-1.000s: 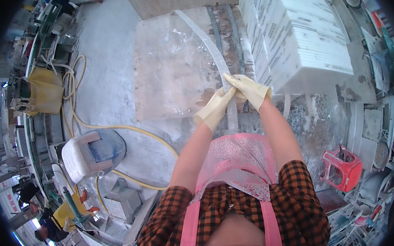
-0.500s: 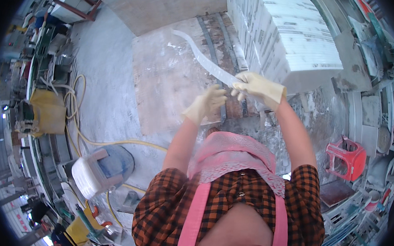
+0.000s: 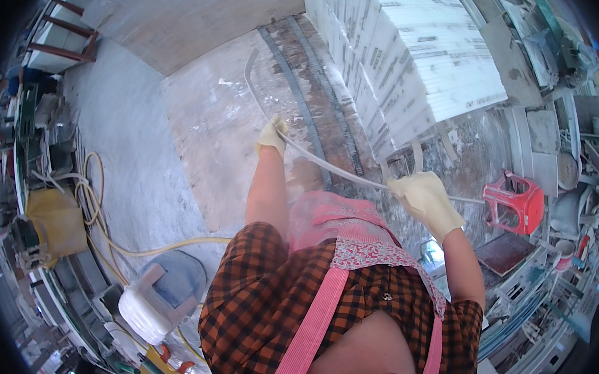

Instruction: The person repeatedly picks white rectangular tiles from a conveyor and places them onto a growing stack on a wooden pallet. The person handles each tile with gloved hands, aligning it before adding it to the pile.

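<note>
A long, thin, whitish flexible strip (image 3: 329,164) runs in a curve between my hands. My left hand (image 3: 273,132), in a cream rubber glove, is closed around it over the dusty board on the floor. Beyond that hand the strip's far end bends up and away. Further right, my right hand (image 3: 420,199), gloved the same way, is closed on the strip with its fingertips partly hidden. Past this hand a length of strip reaches toward a red plastic stool (image 3: 513,204).
A tall stack of white, grey-streaked slabs (image 3: 454,66) stands at the far right, beside two dark straps (image 3: 299,93) on the board (image 3: 200,121). A yellow hose (image 3: 163,252) crosses the floor at left, near a wrapped white bundle (image 3: 145,312) and a yellow container (image 3: 54,222).
My left hand, open before, has closed on the strip and moved left. My right hand has moved right and nearer to me. The strip now stretches between both hands, and the view has shifted.
</note>
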The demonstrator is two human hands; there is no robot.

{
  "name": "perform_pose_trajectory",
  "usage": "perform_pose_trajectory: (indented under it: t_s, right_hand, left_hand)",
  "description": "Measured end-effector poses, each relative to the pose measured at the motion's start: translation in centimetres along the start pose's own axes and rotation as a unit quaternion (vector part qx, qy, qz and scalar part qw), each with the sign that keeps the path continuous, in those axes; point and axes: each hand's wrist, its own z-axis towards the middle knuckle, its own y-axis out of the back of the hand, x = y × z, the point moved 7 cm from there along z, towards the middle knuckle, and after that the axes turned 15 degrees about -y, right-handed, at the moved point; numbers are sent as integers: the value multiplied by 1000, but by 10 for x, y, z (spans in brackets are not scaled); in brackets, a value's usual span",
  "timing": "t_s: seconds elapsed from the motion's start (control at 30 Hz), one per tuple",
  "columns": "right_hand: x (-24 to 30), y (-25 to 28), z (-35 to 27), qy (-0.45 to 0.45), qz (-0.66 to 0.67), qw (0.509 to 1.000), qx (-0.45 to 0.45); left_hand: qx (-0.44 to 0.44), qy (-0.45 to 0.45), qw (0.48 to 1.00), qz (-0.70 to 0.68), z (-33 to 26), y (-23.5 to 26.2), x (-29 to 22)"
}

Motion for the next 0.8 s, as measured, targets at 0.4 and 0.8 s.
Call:
perform_pose_trajectory:
  t_s: [0.4,0.8]
  right_hand:
    - [-101,-101,-30,-285,365,886,16]
    - [-147,-129,-47,-405,321,855,-29]
  left_hand:
    - [170,-183,967,46,-76,-159,-67]
    - [225,-99,966,80,-58,-204,23]
